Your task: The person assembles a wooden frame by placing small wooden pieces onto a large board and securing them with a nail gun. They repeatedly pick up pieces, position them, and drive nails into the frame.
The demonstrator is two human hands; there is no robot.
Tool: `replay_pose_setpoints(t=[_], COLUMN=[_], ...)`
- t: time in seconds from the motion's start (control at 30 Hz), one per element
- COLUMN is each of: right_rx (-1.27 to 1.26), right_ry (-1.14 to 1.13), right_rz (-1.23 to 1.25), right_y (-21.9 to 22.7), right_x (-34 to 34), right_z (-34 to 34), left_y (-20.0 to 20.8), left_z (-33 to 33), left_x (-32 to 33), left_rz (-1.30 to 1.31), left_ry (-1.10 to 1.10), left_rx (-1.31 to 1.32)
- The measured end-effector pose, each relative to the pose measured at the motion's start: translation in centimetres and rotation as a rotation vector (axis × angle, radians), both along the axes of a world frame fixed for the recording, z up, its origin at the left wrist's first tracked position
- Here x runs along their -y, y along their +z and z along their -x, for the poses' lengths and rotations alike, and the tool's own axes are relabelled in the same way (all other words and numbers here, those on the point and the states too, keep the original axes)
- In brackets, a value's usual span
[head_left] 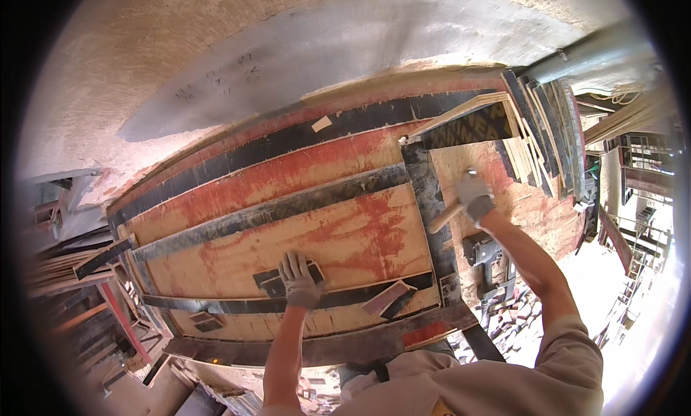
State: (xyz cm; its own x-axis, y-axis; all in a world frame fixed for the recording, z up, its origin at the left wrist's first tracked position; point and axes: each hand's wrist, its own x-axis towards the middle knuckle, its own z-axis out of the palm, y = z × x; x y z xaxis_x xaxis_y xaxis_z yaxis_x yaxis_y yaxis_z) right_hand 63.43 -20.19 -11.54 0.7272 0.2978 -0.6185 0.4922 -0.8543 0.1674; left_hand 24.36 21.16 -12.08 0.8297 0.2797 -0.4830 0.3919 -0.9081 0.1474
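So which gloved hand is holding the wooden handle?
The right hand, curled around the wooden handle. The left hand differs: it rests flat on a dark piece.

The gloved left hand (301, 283) lies flat, fingers spread, over dark wooden blocks (271, 282) on a red-stained workbench (302, 236). The gloved right hand (476, 199) grips a wooden-handled tool (445, 218), perhaps a hammer, though its head is too unclear to be sure. Near the right forearm sits a dark power tool (484, 250); beyond, narrow boards (545, 121) stand stacked at the bench's far right corner.
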Motion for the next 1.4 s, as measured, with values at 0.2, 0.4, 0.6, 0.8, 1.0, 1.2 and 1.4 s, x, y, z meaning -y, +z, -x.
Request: replay_pose_setpoints(t=[0.2,0.4,0.6,0.8,1.0,1.2,1.4], right_rx=[0.257,0.248,0.17,0.053,0.128,-0.179,-0.214], right_ry=[0.328,0.354,0.443,0.422,0.475,0.039,-0.604], right_rz=[-0.161,-0.319,-0.254,-0.191,-0.38,-0.873,-1.145], right_y=[1.4,-3.2,-1.1,0.8,0.8,3.6,0.3], right_x=[-0.9,-14.2,-11.6,-15.2,-16.3,-6.3,1.1], right_z=[0.5,0.8,-1.3,-1.1,-1.5,-2.2,-2.9], left_y=[-0.6,2.9,-0.1,-4.3,-4.2,-2.1,-0.5], left_z=[0.6,-3.6,-12.2,-14.5,-13.1,-12.0,-16.5], left_x=[-0.2,-1.9,-11.6,-14.5,-15.2,-10.0,-6.8], left_rz=[-0.117,0.323,0.518,0.755,0.964,1.291,1.116], left_ry=[-0.137,0.495,1.525,2.303,2.158,1.789,1.882], left_rx=[0.279,0.024,0.73,0.799,0.94,0.959,0.967])
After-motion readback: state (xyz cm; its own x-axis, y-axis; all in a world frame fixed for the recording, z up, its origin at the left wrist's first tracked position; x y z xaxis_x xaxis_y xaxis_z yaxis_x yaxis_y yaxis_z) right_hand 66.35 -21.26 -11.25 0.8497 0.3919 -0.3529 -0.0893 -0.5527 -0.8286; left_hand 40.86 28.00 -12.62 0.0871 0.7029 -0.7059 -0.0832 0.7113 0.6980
